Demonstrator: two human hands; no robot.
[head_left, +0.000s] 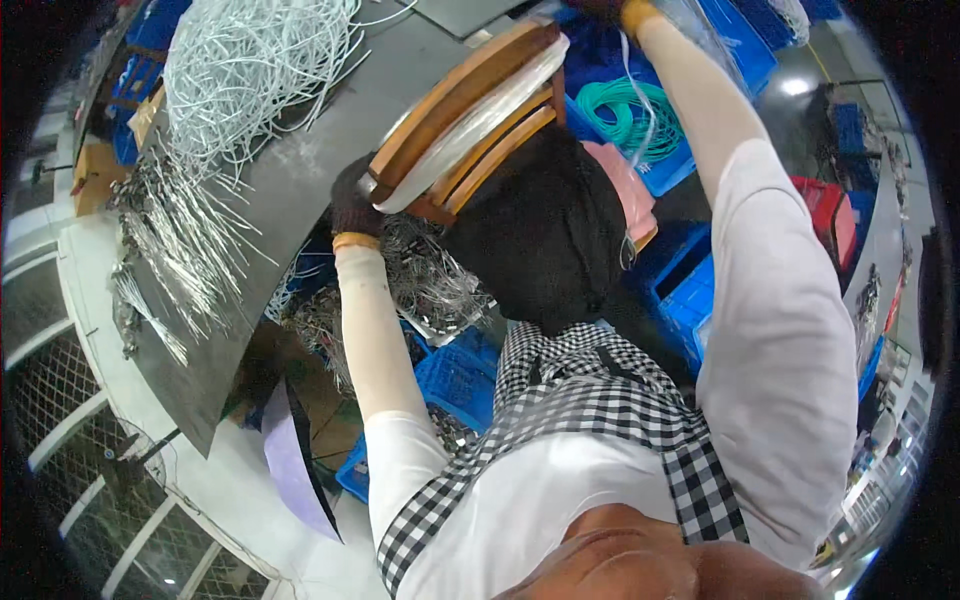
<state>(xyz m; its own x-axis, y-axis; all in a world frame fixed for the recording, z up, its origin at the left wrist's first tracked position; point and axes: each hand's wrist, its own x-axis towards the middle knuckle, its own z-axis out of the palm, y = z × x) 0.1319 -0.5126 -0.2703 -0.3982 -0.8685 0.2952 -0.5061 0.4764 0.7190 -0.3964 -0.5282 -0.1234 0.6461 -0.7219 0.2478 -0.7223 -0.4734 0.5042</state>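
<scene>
My left hand (355,203), in a dark glove, closes around the left end of a wooden chair's backrest (465,95). Clear plastic film (480,125) is wrapped along the backrest. Black cloth (540,220) covers the seat in front of me. At the top edge, my right hand (598,8), also dark-gloved, reaches past the far end of the backrest. Its fingers are cut off by the picture's rim, so what they hold is hidden. Below it, a coil of green cable (630,118) lies in a blue crate (672,178).
Left is a grey table (330,130) with a heap of white cables (255,70) and bundled silvery wires (190,240). Blue crates (458,380) and tangled wires (425,270) sit beneath. A pink padded piece (618,185) hangs beside the black cloth. Another blue crate (690,300) stands right.
</scene>
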